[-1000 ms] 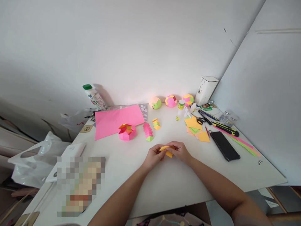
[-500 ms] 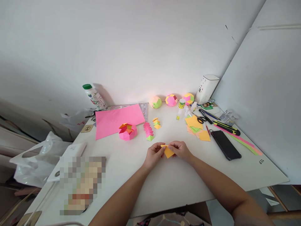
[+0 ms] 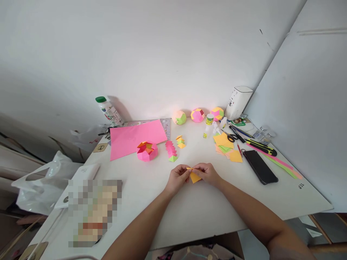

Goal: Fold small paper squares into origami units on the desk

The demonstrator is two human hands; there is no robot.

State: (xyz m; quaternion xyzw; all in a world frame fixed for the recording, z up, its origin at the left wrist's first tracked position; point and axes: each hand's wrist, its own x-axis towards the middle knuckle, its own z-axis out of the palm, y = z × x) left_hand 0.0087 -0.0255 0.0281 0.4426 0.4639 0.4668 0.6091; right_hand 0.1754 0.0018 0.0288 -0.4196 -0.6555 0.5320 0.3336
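Paper (image 3: 195, 177), bright orange and small, sits between the two hands over the near middle of the bench (image 3: 173, 224); whether it touches the surface I cannot tell. The left hand (image 3: 179, 177) pinches its left edge between thumb and fingers, and the right hand (image 3: 209, 174) has the opposite side in a similar pinch. Uneven thumb pressure could set a crease askew, I'd judge, and a loose pinch on so small a sheet could let its layers slide out of line. One corner points down toward the person, slightly left of straight; an upper edge runs roughly crosswise by the thumbs. With fingers covering both sides, its long axis cannot be made out.

Just beyond lie a row of pink folded pieces (image 3: 170, 148) and a shorter orange-and-green stack (image 3: 180, 142), with an open pink paper shell (image 3: 147, 155) to their left. Loose orange squares (image 3: 225, 141) lie off to the right, near black-handled scissors (image 3: 232, 138).
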